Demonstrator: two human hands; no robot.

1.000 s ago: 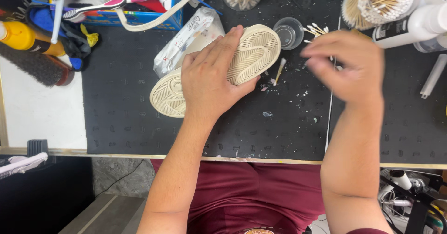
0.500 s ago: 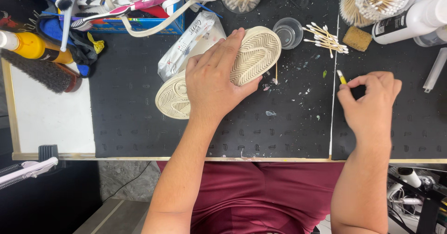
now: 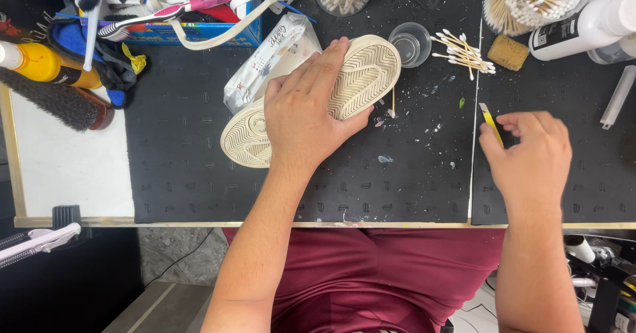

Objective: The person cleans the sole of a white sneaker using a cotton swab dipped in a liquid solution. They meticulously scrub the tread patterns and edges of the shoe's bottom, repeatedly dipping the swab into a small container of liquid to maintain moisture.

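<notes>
On the black mat [image 3: 199,174] covering the bench, a cream shoe [image 3: 361,81] lies sole-up, roughly mid-mat. Left hand [image 3: 308,111] is pressed flat over its midsole, fingers spread and curled over the far edge, pinning it down. Right hand [image 3: 530,157] sits well to the right of the shoe, fingers pinched closed on a small yellow blade tool [image 3: 490,122], tip pointing away from the body.

Relative to the shoe: small clear cup [image 3: 411,41] just beside the toe, loose cotton swabs [image 3: 460,51] to the right of that, brown sponge [image 3: 509,53] further right. One used swab [image 3: 393,101] lies touching distance from the sole edge, with paint or glue flecks around it. White bottle [image 3: 583,25] far right. Blue tray [image 3: 192,35] with brushes far left, dark bristle brush [image 3: 50,101] and orange bottle [image 3: 46,64] beyond that.

Judgement on technique: the left hand should hold firm downward pressure so the sole doesn't rock. Blade should come in shallow, nearly parallel to the tread grooves, cutting away from the left fingers. Light strokes; deep angle risks gouging the rubber. Thumb of the left hand is near the sole edge, so it's worth tucking it clear first.
</notes>
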